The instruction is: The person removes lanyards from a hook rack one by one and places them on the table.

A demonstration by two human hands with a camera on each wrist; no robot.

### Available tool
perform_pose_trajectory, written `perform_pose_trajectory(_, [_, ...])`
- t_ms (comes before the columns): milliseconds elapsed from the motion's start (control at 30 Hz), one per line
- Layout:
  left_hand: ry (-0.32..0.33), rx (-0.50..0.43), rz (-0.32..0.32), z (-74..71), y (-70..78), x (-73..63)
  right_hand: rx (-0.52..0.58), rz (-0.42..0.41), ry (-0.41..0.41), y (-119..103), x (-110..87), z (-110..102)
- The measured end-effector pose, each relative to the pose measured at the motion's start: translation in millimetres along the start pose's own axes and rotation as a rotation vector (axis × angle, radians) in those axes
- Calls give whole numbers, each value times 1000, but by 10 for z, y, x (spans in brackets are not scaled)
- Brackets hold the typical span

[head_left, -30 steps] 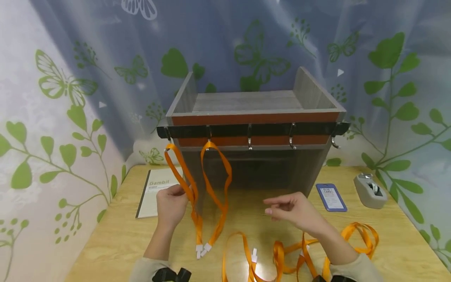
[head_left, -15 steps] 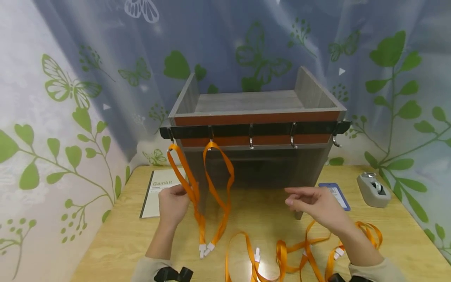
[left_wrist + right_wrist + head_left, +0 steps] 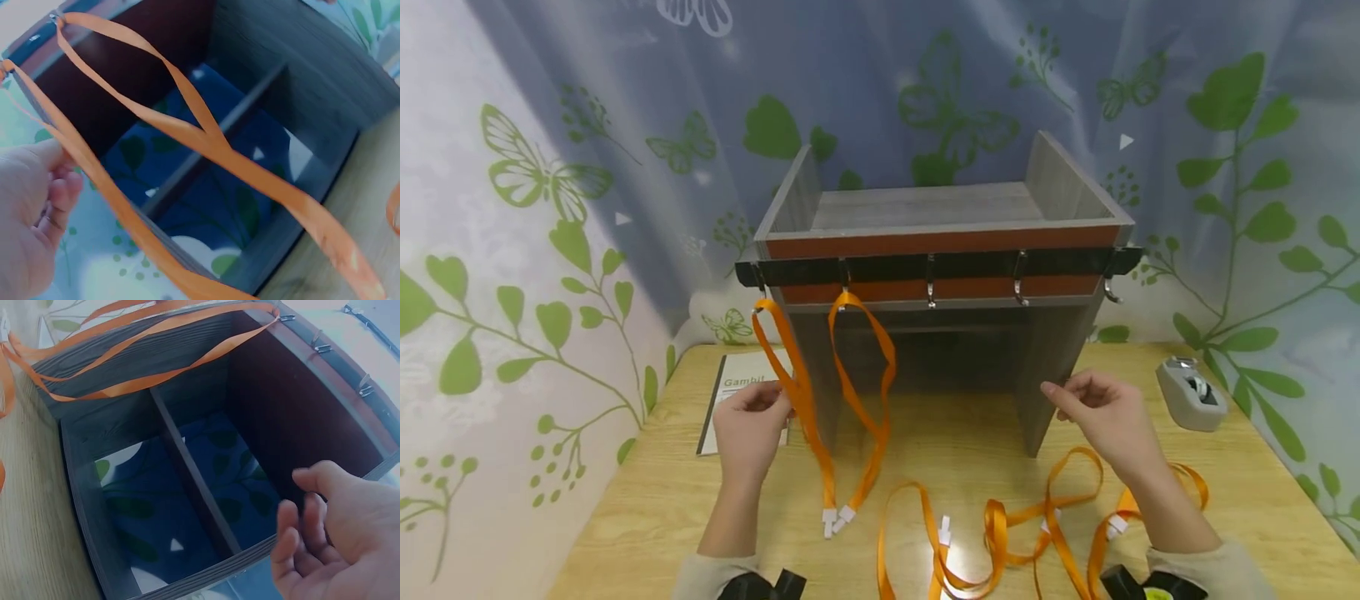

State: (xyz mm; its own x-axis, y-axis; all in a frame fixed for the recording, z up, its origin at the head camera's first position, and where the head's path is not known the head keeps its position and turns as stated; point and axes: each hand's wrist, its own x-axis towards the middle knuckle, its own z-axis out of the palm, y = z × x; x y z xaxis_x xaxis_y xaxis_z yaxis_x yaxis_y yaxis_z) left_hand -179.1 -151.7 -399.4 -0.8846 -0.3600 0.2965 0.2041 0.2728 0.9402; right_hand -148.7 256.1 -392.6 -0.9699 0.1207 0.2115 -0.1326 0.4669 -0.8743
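Observation:
Two orange lanyards hang from the left hooks of a black rail (image 3: 977, 268). My left hand (image 3: 751, 429) pinches the strap of the leftmost lanyard (image 3: 801, 400) below its hook; in the left wrist view the fingertips (image 3: 59, 153) meet the strap's edge. Beside it, the second lanyard (image 3: 883, 367) hangs untouched, its white clip (image 3: 845, 517) near the first one's. My right hand (image 3: 1108, 421) hovers before the shelf's right leg, fingers loosely bent, holding nothing. Several more orange lanyards (image 3: 996, 533) lie tangled on the table below it.
A grey wooden shelf (image 3: 925, 208) carries the rail; its remaining hooks, such as the middle hook (image 3: 932, 292), are bare. Behind my left hand lies a booklet (image 3: 737, 371). A tape dispenser (image 3: 1191, 396) stands at right on the wooden table (image 3: 625, 517).
My right hand has moved right, away from the hanging lanyards, and now covers the blue card holder. My left hand stays at the leftmost lanyard.

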Motion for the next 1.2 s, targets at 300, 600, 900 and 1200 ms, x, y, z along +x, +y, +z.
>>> perform_pose_trajectory(300, [-6, -451, 161, 63, 235, -122, 68, 73, 160, 106, 107, 58])
perform_pose_trajectory(600, [-248, -206, 223, 190, 359, -163, 110, 168, 266, 53, 52, 199])
perform_pose_trajectory(900, [-331, -53, 40, 385, 281, -176, 75, 178, 204, 68, -25, 152])
perform_pose_trajectory(1200, [-338, -83, -13, 599, 78, -205, 56, 197, 183, 73, -22, 128])
